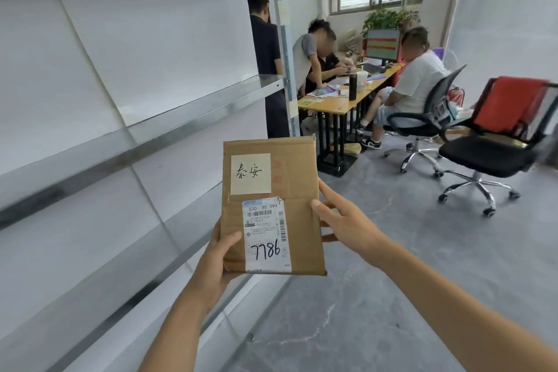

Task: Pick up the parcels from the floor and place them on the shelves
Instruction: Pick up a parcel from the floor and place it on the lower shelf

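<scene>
Now a flat brown cardboard parcel [273, 205] is held up in mid-air, near the camera and just right of the metal shelves [126, 136]. Left hand [216, 263] closes its grip on the near left corner, thumb across the front; right hand [347, 225] pinches the right edge, thumb on top. Grey floor [392, 266] lies below.

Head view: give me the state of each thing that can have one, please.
Parcel: off the floor, held upright, labels facing the camera.
Left hand: grips its lower left corner.
Right hand: grips its right edge.
Shelves: bare where visible.
Monitor: on.
Near office chair: unoccupied, red cloth over its back.
</scene>
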Motion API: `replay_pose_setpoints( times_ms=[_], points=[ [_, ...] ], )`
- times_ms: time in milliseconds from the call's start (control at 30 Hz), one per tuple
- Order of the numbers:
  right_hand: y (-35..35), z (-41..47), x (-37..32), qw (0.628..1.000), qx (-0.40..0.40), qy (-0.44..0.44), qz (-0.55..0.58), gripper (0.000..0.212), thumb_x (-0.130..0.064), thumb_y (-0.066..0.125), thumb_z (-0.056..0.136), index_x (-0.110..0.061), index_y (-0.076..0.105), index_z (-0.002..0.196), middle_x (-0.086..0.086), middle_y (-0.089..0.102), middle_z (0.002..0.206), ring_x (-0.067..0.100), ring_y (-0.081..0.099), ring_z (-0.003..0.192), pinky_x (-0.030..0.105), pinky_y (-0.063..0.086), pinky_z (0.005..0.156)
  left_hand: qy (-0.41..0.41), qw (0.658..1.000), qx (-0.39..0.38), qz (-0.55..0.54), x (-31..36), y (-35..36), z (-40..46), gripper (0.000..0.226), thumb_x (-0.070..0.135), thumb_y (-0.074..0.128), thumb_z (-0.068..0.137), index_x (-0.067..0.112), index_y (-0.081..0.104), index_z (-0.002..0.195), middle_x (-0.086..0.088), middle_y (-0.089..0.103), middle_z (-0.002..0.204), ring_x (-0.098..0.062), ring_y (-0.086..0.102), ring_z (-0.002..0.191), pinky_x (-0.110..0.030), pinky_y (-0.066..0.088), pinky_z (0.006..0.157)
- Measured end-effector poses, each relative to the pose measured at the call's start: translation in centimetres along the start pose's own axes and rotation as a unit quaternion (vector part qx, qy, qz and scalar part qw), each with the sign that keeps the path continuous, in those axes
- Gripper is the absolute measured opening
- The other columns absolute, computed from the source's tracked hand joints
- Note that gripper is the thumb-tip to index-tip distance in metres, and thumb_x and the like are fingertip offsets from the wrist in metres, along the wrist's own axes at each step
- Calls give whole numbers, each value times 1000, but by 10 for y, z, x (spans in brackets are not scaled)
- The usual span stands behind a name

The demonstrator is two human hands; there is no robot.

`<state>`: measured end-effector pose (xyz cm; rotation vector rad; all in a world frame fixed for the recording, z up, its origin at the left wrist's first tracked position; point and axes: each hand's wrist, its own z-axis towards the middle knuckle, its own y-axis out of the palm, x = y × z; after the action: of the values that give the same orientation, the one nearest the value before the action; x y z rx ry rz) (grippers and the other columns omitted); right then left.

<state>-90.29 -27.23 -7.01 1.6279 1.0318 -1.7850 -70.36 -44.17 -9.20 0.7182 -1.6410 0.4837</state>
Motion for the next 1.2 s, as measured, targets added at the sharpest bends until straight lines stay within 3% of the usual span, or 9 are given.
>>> replay_pose_setpoints(
  times_ms=[100,167,267,433,633,800,933,1033,1200],
  points=[
    [-12,41,1,1000,11,0,-28,53,-40,52,104,-56,30,150,-6,66,113,6,64,105,9,50,76,-5,1000,-18,-7,2,-1,51,40,29,61,96,40,59,134,-4,80,120,-29,77,105,-52,62,85],
    [-14,76,2,999,24,5,-30,55,-40,58,101,-51,36,150,-3,65,119,9,65,106,15,51,80,-8,1000,-24,-13,4,-7,87,46,34,67,84,38,62,130,-5,81,117,-29,80,98,-62,58,96],
    [-12,130,6,999,40,24,6,57,-43,70,93,-42,45,144,-7,55,134,19,66,118,46,59,97,-20,999,-30,-33,7,-19,139,48,31,71,78,34,65,126,-8,81,115,-29,80,95,-63,58,96],
    [-13,202,15,996,66,43,28,32,-32,69,96,-33,52,122,-11,59,135,12,68,111,52,60,96,-30,998,-43,-28,19,-35,215,55,19,79,76,31,64,128,-9,81,118,-28,80,96,-45,62,77],
    [-40,267,25,995,67,56,44,93,-32,71,95,-61,5,153,7,70,116,23,76,98,47,64,88,-32,998,-57,-5,30,-36,279,62,22,77,74,31,61,133,-9,80,120,-34,77,106,-54,62,88],
    [-69,330,35,995,30,73,57,105,-33,73,92,-63,-7,154,10,79,100,32,79,88,51,65,84,-48,998,-40,16,32,-31,327,62,20,79,75,30,62,134,-11,79,122,-37,76,110,-60,58,98],
    [-95,382,40,994,-43,91,36,89,-41,71,93,-68,6,148,10,75,115,29,80,90,47,66,78,-58,997,-30,29,35,-16,364,57,16,82,79,32,62,131,-9,81,117,-31,79,103,-46,65,83],
    [-116,426,45,990,-92,105,27,59,-44,65,95,-50,34,144,15,69,120,33,80,87,52,66,79,-75,997,2,25,38,0,389,54,16,75,78,30,63,129,-10,82,113,-31,80,98,-40,65,74],
    [-137,489,63,979,-144,137,44,40,-46,58,99,-40,45,136,17,61,123,40,79,84,52,65,82,-93,992,90,16,38,16,424,47,22,80,84,33,67,127,-8,83,112,-30,80,99,-43,64,79]
  ],
)
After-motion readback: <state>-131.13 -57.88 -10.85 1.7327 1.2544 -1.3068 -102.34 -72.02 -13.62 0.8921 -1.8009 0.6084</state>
